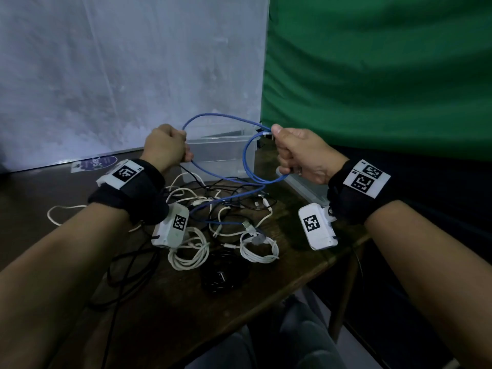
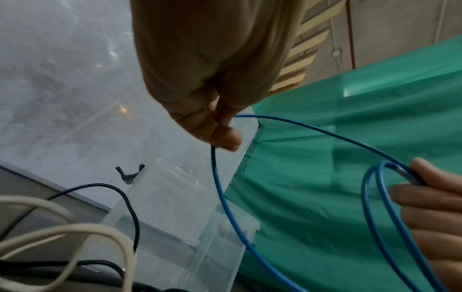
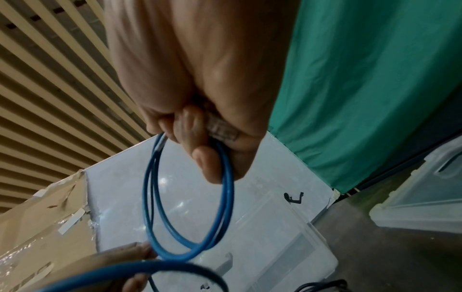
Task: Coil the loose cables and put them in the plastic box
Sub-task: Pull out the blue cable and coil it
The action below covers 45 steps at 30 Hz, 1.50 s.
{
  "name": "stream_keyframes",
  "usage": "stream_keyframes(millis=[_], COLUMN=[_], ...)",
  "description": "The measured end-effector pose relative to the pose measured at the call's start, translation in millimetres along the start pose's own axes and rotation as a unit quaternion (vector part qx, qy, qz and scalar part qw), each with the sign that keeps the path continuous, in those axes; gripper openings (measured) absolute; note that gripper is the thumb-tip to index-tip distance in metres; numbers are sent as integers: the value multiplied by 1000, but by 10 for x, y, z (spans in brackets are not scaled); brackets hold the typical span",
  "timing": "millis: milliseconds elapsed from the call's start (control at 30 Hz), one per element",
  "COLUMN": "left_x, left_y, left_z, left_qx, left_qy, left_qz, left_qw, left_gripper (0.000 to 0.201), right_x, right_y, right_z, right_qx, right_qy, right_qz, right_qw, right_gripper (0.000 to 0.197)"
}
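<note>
A person's two hands hold a thin blue network cable (image 1: pixel 221 118) in the air above a dark wooden tabletop (image 1: pixel 170 310), w/ the clear plastic box (image 1: pixel 221 153) standing open just behind them at the back of the tabletop. The right hand (image 1: pixel 300 153) — fingers (image 3: pixel 200 138) curled tight — grips two small loops of the blue cable plus its clear plug end, the loops hanging below the fist. The left hand (image 1: pixel 166 149) is closed in a fist round the same cable; a wide arc of it runs across from one hand to the other over the box, approx. level w/ the knuckles. From the left fist the cable drops down and trails into a loose tangle of white and black charging cables (image 1: pixel 213 209) on the tabletop below the hands. Nearer the person lie two coiled white cables (image 1: pixel 259 249) and a coiled black cable (image 1: pixel 223 278), apart from the box. A translucent plastic lid (image 1: pixel 300 186) lies to the right of the box, near the tabletop's edge — partly hidden by the right wrist, so whether it touches the box can't be told. Behind: a pale grey backdrop (image 1: pixel 127 70) at left, a green cloth (image 1: pixel 386 70) at right.
</note>
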State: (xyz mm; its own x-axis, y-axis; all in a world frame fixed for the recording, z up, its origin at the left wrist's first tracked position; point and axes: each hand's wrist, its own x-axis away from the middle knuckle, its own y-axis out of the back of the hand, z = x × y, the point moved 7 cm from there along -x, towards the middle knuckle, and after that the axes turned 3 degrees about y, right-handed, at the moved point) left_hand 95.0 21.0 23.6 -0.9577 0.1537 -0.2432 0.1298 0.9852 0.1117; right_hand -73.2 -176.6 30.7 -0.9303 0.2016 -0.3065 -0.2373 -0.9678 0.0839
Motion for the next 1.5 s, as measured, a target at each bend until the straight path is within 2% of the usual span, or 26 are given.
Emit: stream_keyframes(millis=[100, 167, 200, 300, 333, 400, 467, 500, 600, 700, 733, 767, 800, 933, 1033, 1267, 1400, 1500], left_x=[63, 140, 190, 427, 558, 834, 1114, 1204, 1328, 1403, 1414, 1415, 1395, 1127, 967, 766, 719, 621], left_y=[-133, -196, -222, -309, -350, -475, -592, -625, -645, -620, -621, -637, -657, -701, -708, -673, -582, -426], left_z=[66, 59, 30, -162, -245, -295, -208, -159, -44, 3, 10, -3, -28, -250, -393, -590, -706, -766], left_qx=[-16, -50, -82, -213, -257, -325, -325, -318, -330, -382, -391, -384, -362, -240, -152, -86, -59, -11], left_qy=[24, 32, 28, -39, -74, -108, -82, -64, -6, 19, 14, 7, -1, -74, -120, -192, -229, -223], left_qz=[66, 104, 125, 193, 228, 347, 485, 531, 607, 629, 629, 626, 618, 506, 416, 228, 145, 82], left_qw=[997, 993, 988, 957, 936, 873, 808, 783, 723, 677, 672, 679, 698, 825, 889, 951, 961, 971], left_gripper=[27, 20, 23, 43, 48, 55, 56, 56, 39, 19, 14, 8, 5, 17, 17, 17, 18, 18], right_x=[-25, -53, -66, -90, -96, -101, -103, -107, -99, -88, -85, -83, -86, -103, -101, -35, -53, -41], right_y=[6, 30, 45, 100, 117, 158, 193, 205, 245, 286, 290, 288, 278, 194, 131, -26, -30, -13], right_z=[19, 14, 3, -29, -36, -45, -45, -44, -48, -61, -66, -71, -83, -166, -165, -76, -52, -60], right_qx=[-15, -10, -5, 5, 8, 14, 24, 26, 22, 19, 19, 20, 17, -7, 35, 16, -15, -21], right_qy=[1, 2, 3, 11, 14, 20, 28, 33, 38, 39, 38, 39, 39, 21, 17, 2, 9, 1], right_qz=[-25, -44, -52, -74, -82, -102, -121, -127, -144, -159, -161, -160, -154, -100, -70, -20, -7, -7], right_qw=[1000, 999, 999, 997, 997, 995, 992, 991, 989, 986, 986, 986, 987, 995, 997, 1000, 1000, 1000], right_gripper=[41, 40, 39, 39, 39, 40, 40, 41, 41, 41, 40, 40, 40, 39, 38, 36, 36, 36])
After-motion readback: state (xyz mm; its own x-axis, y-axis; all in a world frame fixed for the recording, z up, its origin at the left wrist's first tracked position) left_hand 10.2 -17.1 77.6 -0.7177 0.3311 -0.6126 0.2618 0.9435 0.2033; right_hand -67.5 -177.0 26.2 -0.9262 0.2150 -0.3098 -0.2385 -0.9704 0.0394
